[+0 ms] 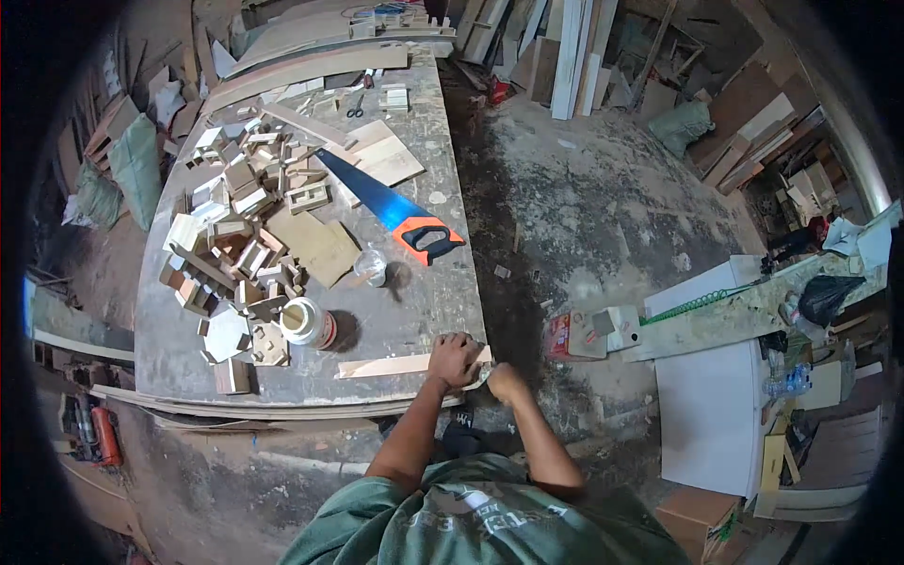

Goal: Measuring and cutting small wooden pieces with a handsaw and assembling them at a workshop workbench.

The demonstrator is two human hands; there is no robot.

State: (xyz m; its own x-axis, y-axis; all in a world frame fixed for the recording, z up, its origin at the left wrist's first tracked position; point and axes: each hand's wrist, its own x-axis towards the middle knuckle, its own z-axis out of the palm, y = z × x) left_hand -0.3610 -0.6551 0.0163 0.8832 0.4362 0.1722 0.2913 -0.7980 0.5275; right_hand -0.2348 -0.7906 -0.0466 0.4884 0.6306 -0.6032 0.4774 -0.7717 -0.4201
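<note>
A thin pale wooden strip lies along the near edge of the workbench, its right end at the corner. My left hand is closed over that strip near its right end and presses it against the bench. Just off the corner, my right hand is a fist beside the strip's end. Something small and light-coloured shows between the two hands; what the right fist grips is too small to name. A handsaw with an orange and black handle lies farther up the bench.
Left of the hands stand an open white tub and a clear plastic cup. Many small wooden pieces are heaped on the bench's left. Scissors and boards lie farther back. A white cabinet stands at right.
</note>
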